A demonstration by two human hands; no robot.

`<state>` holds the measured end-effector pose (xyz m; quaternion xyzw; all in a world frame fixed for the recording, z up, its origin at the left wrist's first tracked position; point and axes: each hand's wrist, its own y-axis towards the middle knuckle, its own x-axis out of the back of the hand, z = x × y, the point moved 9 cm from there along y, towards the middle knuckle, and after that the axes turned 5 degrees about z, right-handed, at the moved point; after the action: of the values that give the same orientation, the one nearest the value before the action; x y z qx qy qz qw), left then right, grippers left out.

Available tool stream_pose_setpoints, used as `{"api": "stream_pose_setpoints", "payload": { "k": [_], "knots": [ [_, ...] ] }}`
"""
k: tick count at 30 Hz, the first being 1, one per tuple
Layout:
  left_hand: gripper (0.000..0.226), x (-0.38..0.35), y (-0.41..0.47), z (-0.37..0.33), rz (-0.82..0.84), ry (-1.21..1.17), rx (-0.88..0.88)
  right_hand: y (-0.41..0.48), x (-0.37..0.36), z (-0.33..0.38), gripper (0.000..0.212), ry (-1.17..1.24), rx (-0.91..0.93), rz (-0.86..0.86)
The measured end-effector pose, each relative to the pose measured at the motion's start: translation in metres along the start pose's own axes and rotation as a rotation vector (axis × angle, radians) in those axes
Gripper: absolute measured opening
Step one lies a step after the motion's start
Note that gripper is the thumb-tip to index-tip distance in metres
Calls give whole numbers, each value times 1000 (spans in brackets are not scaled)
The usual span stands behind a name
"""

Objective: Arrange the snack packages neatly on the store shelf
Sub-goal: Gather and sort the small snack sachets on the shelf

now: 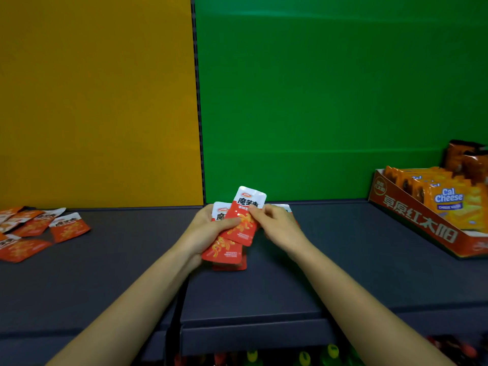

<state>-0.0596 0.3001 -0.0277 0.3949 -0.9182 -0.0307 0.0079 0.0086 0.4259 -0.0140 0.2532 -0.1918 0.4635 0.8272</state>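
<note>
The shelf fills the lower frame. The loose packets lie mid-left, well apart from the hands, left hand nearer. It's gripping a stack dead centre, and the right hand pinches the top packet, long axis tilted a bit off the stack's.

Red-and-white snack packets — fanned, upright, mid-shelf

Your dark shelf carries loose red packets well left of your fingers, a cardboard tray well right.
</note>
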Motion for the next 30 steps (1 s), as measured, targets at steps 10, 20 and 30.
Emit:
{"api": "stream_pose_setpoints", "payload": {
  "k": [10,20,30],
  "knots": [
    [14,-18,5,6,-74,-18,101,-7,62,-45,34,43,-36,-17],
    [20,-33,30,10,-73,250,49,-22,62,-80,36,-260,-133,56],
    [38,-47,37,1,-157,997,-108,-25,63,-80,37,-590,-104,31]
  ]
}}
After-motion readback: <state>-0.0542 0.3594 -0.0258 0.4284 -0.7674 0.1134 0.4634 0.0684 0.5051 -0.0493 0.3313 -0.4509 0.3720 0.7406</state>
